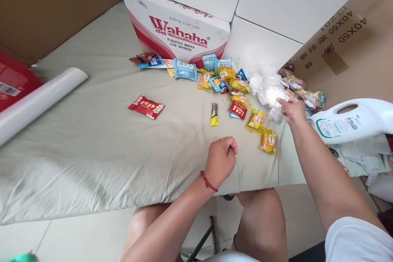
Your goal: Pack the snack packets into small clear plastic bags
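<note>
My left hand (221, 159), with a red string bracelet (208, 181) at the wrist, is closed in a fist just above the cloth; whatever it may hold is hidden. Beyond it lies a small yellow and dark stick packet (214, 114). My right hand (294, 110) pinches the edge of a crumpled clear plastic bag (270, 90). Close by are yellow-wrapped snacks (255, 120), another yellow pack (268, 141) and a small red packet (238, 109). A larger red packet (146, 107) lies alone to the left, and several blue packets (185, 70) are at the back.
A Wahaha water carton (181, 28) and white boxes stand behind the snacks. To the right are a white detergent jug (353, 120), more wrapped snacks (311, 98) and a brown carton (353, 45). A white roll (43, 104) lies at the left on the greenish cloth (101, 151).
</note>
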The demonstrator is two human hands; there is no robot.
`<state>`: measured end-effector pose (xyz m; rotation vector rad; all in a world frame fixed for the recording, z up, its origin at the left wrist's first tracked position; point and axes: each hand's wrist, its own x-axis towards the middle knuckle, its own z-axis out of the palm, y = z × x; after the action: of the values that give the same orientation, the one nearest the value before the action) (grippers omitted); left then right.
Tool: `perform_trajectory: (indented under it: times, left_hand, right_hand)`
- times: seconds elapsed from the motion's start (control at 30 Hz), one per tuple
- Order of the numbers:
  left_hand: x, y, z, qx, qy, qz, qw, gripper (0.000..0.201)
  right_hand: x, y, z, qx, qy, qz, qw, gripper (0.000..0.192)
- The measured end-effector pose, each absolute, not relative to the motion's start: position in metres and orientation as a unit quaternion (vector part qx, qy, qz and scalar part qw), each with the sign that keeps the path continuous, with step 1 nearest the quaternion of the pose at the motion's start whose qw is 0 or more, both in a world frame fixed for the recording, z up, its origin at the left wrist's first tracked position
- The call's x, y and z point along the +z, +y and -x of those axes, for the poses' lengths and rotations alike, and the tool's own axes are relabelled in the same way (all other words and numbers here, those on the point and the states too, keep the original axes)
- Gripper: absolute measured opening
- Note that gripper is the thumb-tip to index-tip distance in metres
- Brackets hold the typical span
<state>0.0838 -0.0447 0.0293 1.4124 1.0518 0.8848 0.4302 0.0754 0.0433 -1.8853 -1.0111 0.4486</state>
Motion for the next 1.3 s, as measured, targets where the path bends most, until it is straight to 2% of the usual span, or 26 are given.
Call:
perform_trajectory:
  times: [0.23, 0.37, 0.43, 0.53, 0.67, 0.8, 0.93, 1.07, 1.23, 1.3]
  left_hand:
    - [0.03, -0.045, -0.086, 0.376, 0.446, -0.582, 0.567, 0.026]
    - [0.03, -0.04, -0.089, 0.389, 0.446, -0.498, 0.634, 0.021]
    - [0.032, -0.035, -0.092, 0.404, 0.441, -0.43, 0.677, 0.015]
    - [0.037, -0.025, -0.095, 0.445, 0.425, -0.313, 0.723, 0.009]
    - [0.034, -0.014, -0.091, 0.466, 0.41, -0.242, 0.746, 0.036]
    - [0.028, -0.012, -0.078, 0.459, 0.415, -0.237, 0.749, 0.047]
    - [0.03, -0.015, -0.064, 0.437, 0.419, -0.334, 0.722, 0.036]
    - [0.026, -0.017, -0.059, 0.408, 0.431, -0.387, 0.705, 0.03]
    - [0.02, -0.016, -0.056, 0.439, 0.447, -0.393, 0.673, 0.025]
    - [0.02, -0.015, -0.055, 0.446, 0.46, -0.428, 0.638, 0.021]
  right_hand:
    - [0.077, 0.055, -0.399, 0.337, -0.33, 0.689, 0.551, 0.028]
    - [0.095, 0.018, -0.353, 0.362, -0.293, 0.577, 0.671, 0.035]
    - [0.094, -0.001, -0.318, 0.421, -0.309, 0.546, 0.655, 0.036]
    - [0.079, -0.018, -0.269, 0.54, -0.319, 0.511, 0.587, 0.033]
    - [0.052, -0.019, -0.237, 0.614, -0.295, 0.492, 0.543, 0.031]
    - [0.036, -0.017, -0.231, 0.585, -0.311, 0.527, 0.532, 0.03]
    - [0.029, -0.019, -0.228, 0.527, -0.369, 0.555, 0.527, 0.034]
    - [0.02, -0.021, -0.228, 0.53, -0.397, 0.556, 0.502, 0.034]
    - [0.014, -0.023, -0.228, 0.38, -0.416, 0.612, 0.556, 0.033]
    - [0.016, -0.025, -0.223, 0.403, -0.434, 0.59, 0.549, 0.03]
